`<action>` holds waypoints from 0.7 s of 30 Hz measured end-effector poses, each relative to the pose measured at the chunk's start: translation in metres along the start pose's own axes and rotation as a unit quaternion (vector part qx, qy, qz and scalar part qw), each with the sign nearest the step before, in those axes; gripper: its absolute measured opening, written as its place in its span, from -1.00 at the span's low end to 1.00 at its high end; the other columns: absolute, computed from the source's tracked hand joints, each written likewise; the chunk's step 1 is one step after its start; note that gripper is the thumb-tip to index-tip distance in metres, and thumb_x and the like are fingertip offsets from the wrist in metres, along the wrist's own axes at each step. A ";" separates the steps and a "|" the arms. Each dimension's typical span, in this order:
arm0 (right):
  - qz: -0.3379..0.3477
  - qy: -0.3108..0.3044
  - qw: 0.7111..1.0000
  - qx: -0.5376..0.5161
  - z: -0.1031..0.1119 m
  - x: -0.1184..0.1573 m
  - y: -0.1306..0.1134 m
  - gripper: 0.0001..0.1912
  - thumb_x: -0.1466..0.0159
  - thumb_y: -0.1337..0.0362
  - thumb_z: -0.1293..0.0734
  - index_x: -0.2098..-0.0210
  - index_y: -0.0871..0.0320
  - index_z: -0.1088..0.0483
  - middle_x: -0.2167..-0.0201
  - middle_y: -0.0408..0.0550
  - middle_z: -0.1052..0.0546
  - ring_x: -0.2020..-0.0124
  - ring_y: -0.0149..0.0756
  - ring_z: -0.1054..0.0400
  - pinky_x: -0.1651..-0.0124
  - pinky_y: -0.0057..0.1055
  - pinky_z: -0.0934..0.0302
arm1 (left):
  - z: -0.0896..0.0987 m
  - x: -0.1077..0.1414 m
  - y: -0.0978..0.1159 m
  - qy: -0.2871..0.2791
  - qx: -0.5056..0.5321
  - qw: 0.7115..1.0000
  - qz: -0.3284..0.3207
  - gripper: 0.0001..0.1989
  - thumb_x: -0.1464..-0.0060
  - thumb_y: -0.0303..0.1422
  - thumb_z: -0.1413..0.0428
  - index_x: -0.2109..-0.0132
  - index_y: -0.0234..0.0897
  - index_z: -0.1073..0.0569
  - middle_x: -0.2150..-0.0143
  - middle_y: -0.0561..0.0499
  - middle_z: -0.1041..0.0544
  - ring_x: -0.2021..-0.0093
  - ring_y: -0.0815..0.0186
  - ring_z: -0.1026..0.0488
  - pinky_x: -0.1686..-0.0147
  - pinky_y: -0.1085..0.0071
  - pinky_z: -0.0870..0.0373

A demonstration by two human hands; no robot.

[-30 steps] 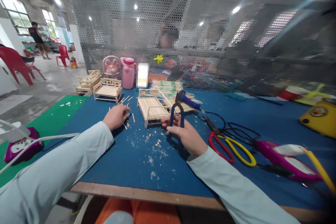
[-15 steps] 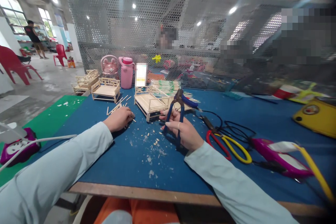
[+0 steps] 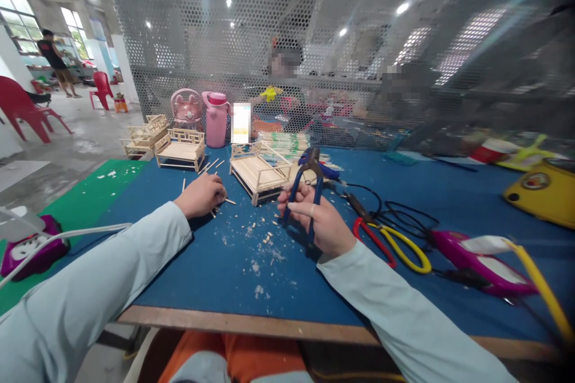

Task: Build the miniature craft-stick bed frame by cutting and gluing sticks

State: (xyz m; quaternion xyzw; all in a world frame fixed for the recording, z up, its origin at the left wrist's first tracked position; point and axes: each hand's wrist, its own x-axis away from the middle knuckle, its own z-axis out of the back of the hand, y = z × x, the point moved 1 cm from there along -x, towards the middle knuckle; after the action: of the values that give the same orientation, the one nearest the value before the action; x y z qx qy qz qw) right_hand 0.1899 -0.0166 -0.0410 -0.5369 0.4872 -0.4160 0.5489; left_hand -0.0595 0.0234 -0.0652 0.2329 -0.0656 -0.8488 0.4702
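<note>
In the head view my right hand (image 3: 330, 221) grips blue-handled nippers (image 3: 294, 194), the dark head pointing up and away and the handles spread apart. My left hand (image 3: 200, 194) rests low over a scatter of thin wooden sticks (image 3: 213, 167), fingers curled down and pressed together. What those fingers pinch, if anything, is hidden. Between and just beyond the hands stands a miniature wooden daybed (image 3: 258, 170) with low railings. Another finished-looking miniature daybed (image 3: 180, 151) sits behind my left hand.
Wood chips (image 3: 267, 238) litter the blue table mat (image 3: 215, 287). Red-and-yellow-handled cutters (image 3: 404, 248), black cables and a purple power strip (image 3: 487, 266) lie right. A pink bottle (image 3: 216, 122), a lit phone (image 3: 241, 124) and a perforated metal screen (image 3: 193, 42) stand behind.
My left hand has shifted slightly, and more sticks show around its fingers. My right hand still holds the nippers, in nearly the same place. The view has tilted a little.
</note>
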 end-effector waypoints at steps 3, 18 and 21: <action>0.032 -0.008 0.998 0.048 0.003 0.002 0.000 -0.63 0.08 0.28 -0.36 0.25 0.09 -0.30 0.43 -0.19 -0.37 0.38 -0.32 -0.30 0.23 -0.29 -0.22 | 0.006 0.002 0.009 0.047 0.029 0.998 0.029 -0.85 -0.06 -0.49 -0.04 0.41 -0.31 -0.48 0.34 -0.06 -0.49 0.25 0.25 -0.37 0.11 0.26 -0.29; 0.104 -0.066 0.844 0.522 0.007 0.010 0.000 -0.40 0.01 0.44 -0.27 -0.07 0.20 -0.30 0.04 0.13 -0.45 -0.01 -0.06 -0.33 -0.11 -0.15 -0.16 | -0.018 0.013 0.083 0.051 0.668 0.705 0.233 -0.71 0.08 -0.25 -0.28 0.32 -0.38 -0.41 0.48 0.10 -0.43 0.53 0.57 -0.32 0.45 0.59 -0.29; 0.096 -0.076 0.832 0.541 0.005 0.011 0.000 -0.38 0.00 0.45 -0.27 -0.10 0.28 -0.29 0.01 0.19 -0.43 -0.05 -0.02 -0.30 -0.13 -0.15 -0.14 | -0.018 0.014 0.082 0.040 0.650 0.722 0.233 -0.69 0.06 -0.20 -0.26 0.40 -0.39 -0.40 0.52 0.10 -0.43 0.58 0.57 -0.30 0.51 0.58 -0.25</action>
State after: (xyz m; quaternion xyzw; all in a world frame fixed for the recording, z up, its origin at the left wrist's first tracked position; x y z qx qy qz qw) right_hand 0.1968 -0.0267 -0.0420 -0.1350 0.1904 -0.5159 0.8242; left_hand 0.0053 -0.0312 -0.0582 0.4926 -0.6347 -0.4512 0.3884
